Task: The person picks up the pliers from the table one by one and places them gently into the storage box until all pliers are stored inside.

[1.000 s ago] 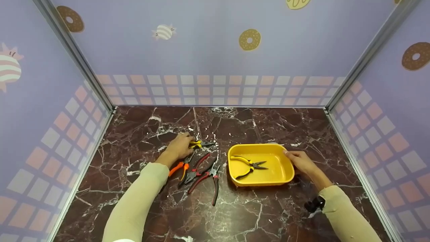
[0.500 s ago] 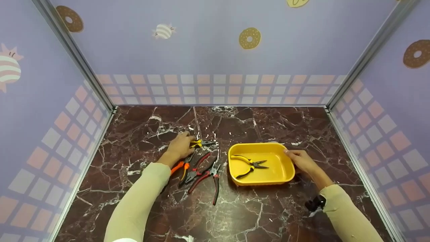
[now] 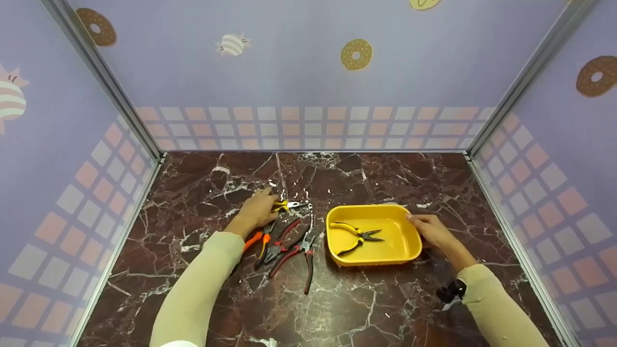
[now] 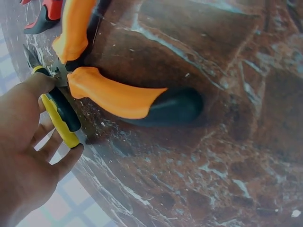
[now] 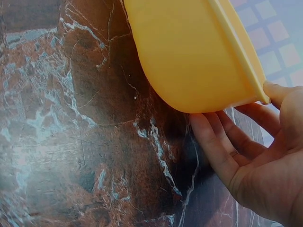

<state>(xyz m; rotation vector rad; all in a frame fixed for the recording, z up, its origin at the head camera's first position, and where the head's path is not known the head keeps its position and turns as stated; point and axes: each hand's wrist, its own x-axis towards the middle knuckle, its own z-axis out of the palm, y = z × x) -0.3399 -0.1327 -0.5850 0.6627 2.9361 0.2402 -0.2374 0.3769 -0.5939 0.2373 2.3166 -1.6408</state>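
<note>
My left hand [image 3: 259,209] lies at the table's middle left and grips yellow-and-black pliers [image 3: 288,206]. In the left wrist view my thumb and fingers [image 4: 23,156] curl round one yellow-and-black handle [image 4: 59,113] on the marble. Orange-handled pliers [image 4: 113,97] lie right beside it. My right hand [image 3: 428,230] holds the right rim of a yellow tray [image 3: 412,226]. Seen from the right wrist, the thumb sits on the rim and the fingers [image 5: 222,146] lie against the tray's outer wall [image 5: 189,52]. Another pair of yellow-handled pliers [image 3: 356,234] lies inside the tray.
Orange-handled pliers [image 3: 255,239] and two red-and-black pairs [image 3: 282,237] [image 3: 303,258] lie in a heap left of the tray. The dark marble tabletop [image 3: 366,308] is walled on three sides by patterned panels.
</note>
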